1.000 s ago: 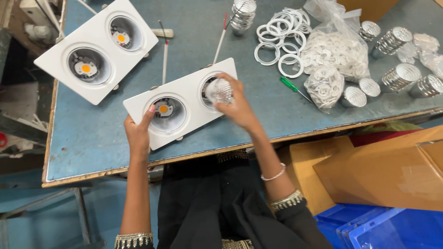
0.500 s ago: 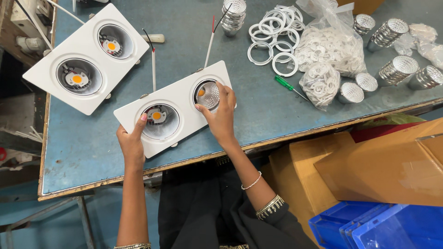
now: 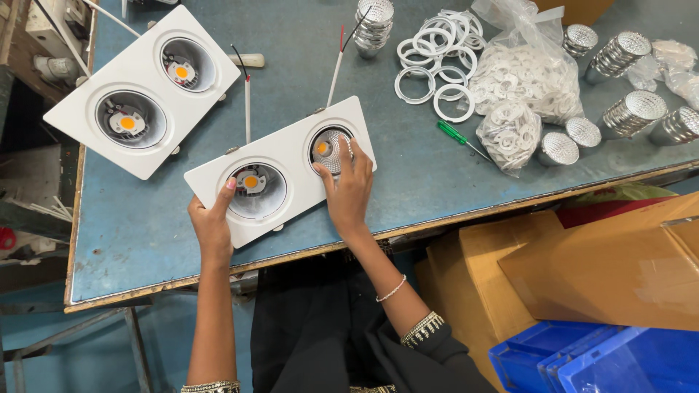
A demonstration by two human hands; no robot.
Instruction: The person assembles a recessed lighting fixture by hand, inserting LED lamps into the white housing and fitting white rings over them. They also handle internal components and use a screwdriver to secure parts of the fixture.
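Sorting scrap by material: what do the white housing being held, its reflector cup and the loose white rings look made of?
Housing: probably painted metal, matte white with crisp flat edges.
Reflector: likely aluminium or metallised plastic, with a faceted, mirror-like silver shine.
Rings: probably moulded plastic, thin, uniform and dull white.

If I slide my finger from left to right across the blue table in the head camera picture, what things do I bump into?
Far white twin light housing → left hand → right hand → loose white rings → green screwdriver → bag of white rings → silver reflector cups.

A lighting assembly workshop. The worn blue tabletop (image 3: 437, 182) carries twin downlight housings (image 3: 280, 171), loose white rings (image 3: 437, 54), and silver reflectors (image 3: 626, 109). Cardboard cartons (image 3: 619, 269) stand beside it.
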